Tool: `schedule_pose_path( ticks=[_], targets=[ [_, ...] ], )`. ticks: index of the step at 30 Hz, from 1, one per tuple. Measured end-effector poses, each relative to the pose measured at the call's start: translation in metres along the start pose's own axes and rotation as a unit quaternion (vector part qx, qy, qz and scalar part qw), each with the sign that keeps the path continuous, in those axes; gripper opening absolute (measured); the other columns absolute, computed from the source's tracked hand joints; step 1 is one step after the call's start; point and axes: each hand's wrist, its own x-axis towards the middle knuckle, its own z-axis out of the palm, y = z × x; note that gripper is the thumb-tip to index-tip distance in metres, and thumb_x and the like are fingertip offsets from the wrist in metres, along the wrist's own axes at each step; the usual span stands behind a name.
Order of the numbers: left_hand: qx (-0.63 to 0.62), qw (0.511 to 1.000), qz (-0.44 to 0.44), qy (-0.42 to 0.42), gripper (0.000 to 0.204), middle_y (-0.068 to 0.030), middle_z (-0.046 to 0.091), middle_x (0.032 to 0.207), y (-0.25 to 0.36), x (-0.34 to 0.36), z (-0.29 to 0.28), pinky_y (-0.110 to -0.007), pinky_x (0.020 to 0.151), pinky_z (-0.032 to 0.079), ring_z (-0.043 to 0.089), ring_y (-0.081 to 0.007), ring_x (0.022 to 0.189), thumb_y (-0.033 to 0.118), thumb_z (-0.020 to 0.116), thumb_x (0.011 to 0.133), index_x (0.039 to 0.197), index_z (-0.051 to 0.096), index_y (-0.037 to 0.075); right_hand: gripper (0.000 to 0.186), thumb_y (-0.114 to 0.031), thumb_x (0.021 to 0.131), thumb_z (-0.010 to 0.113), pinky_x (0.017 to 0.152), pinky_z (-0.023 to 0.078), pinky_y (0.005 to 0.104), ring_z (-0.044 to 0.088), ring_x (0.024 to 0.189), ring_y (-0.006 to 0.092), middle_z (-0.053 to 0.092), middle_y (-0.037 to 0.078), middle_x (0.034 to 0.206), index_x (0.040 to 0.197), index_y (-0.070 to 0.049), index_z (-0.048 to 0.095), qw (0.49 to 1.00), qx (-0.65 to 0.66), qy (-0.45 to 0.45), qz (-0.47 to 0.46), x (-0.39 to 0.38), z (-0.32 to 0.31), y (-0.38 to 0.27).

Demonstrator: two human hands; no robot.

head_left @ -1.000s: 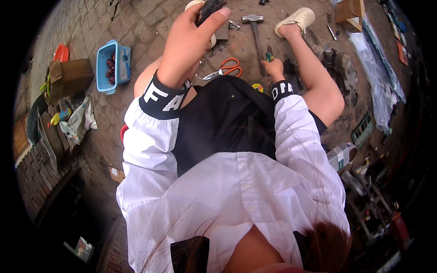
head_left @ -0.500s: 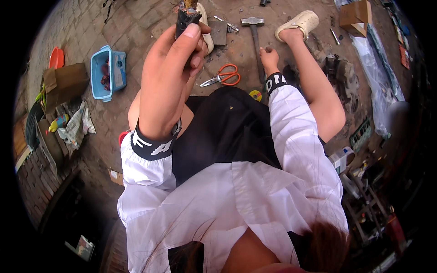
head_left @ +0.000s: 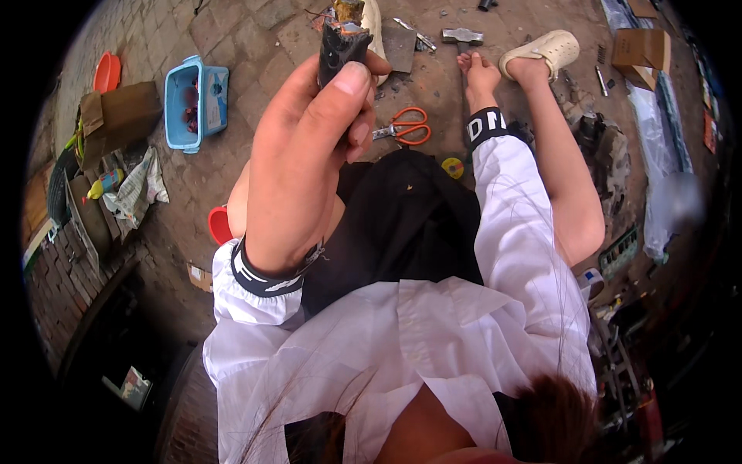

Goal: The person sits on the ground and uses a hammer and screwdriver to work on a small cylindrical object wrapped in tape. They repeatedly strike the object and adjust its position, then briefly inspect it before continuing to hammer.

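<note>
My left hand [head_left: 305, 155] is raised close to the view. Its thumb and fingers are closed round a dark, rough-edged black piece [head_left: 340, 48] with a brassy, orange-brown core at its top end; I cannot make out its kind. Farther off, my right hand [head_left: 482, 77] is on the ground side, its fingers curled round the handle of a hammer [head_left: 462, 36], just below the metal head. The hammer lies on the paving with its head at the far end. Orange-handled scissors [head_left: 410, 127] lie between my hands, their blades partly behind my left hand.
A light-blue plastic basket [head_left: 171, 116] with dark reddish bits stands at the left, beside a brown cardboard box [head_left: 127, 120] and a red bowl [head_left: 107, 72]. A flat metal plate [head_left: 399, 51] lies beyond my left hand. At the right are an open carton [head_left: 641, 52] and plastic wrapping [head_left: 653, 139].
My right hand has moved forward from beside the hammer handle and closed on it near the head. The left hand still holds the black piece. The whole view has shifted slightly.
</note>
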Motion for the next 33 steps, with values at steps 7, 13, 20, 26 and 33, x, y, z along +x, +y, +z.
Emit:
schedule_pose_path(
  ticks=[7, 13, 20, 26, 33],
  targets=[
    [0.010, 1.000, -0.003, 0.001, 0.037, -0.0013, 0.049, 0.091, -0.002, -0.001, 0.004, -0.023, 0.063, 0.034, 0.041, -0.0089, 0.073, 0.029, 0.050, 0.096, 0.116, 0.052, -0.002, 0.018, -0.005, 0.095, 0.050, 0.057, 0.055, 0.0294, 0.066, 0.063, 0.0208, 0.066, 0.015, 0.076, 0.092, 0.010, 0.058, 0.991, -0.086, -0.058, 0.079, -0.125, 0.015, 0.084],
    [0.011, 1.000, 0.010, -0.004, 0.034, 0.0006, 0.050, 0.088, -0.011, 0.005, 0.009, -0.022, 0.063, 0.034, 0.042, -0.0078, 0.073, 0.029, 0.051, 0.096, 0.112, 0.055, -0.001, 0.019, -0.008, 0.093, 0.055, 0.054, 0.058, 0.0322, 0.068, 0.064, 0.0240, 0.066, 0.015, 0.081, 0.094, 0.011, 0.059, 0.941, -0.183, -0.136, 0.250, -0.161, -0.014, 0.139],
    [-0.014, 0.998, 0.033, -0.057, 0.029, 0.0008, 0.053, 0.088, -0.024, 0.012, 0.017, -0.019, 0.062, 0.036, 0.045, -0.0057, 0.072, 0.023, 0.051, 0.097, 0.112, 0.057, -0.002, 0.045, -0.031, 0.078, 0.068, 0.083, 0.049, 0.0432, 0.062, 0.094, 0.0407, 0.065, 0.027, 0.097, 0.104, 0.006, 0.062, 0.828, -0.541, -0.143, 0.030, -0.140, -0.038, 0.087],
    [0.148, 0.964, 0.198, -0.102, 0.033, -0.0013, 0.059, 0.087, -0.035, 0.007, 0.029, -0.020, 0.064, 0.044, 0.054, -0.0063, 0.074, 0.016, 0.063, 0.091, 0.116, 0.055, -0.004, 0.026, -0.013, 0.089, 0.062, 0.080, 0.051, 0.0286, 0.065, 0.090, 0.0171, 0.068, 0.014, 0.098, 0.106, 0.006, 0.060, 0.943, -0.233, -0.165, -0.170, -0.220, -0.018, -0.114],
    [0.083, 0.970, 0.145, -0.177, 0.032, -0.0025, 0.060, 0.083, -0.025, -0.051, 0.049, -0.019, 0.057, 0.045, 0.057, -0.0059, 0.070, 0.008, 0.069, 0.084, 0.110, 0.054, -0.003, 0.018, -0.001, 0.087, 0.062, 0.080, 0.050, 0.0250, 0.064, 0.088, 0.0152, 0.066, 0.012, 0.095, 0.104, 0.004, 0.061, 0.929, -0.096, -0.110, -0.340, -0.369, -0.028, -0.240]
  ],
)
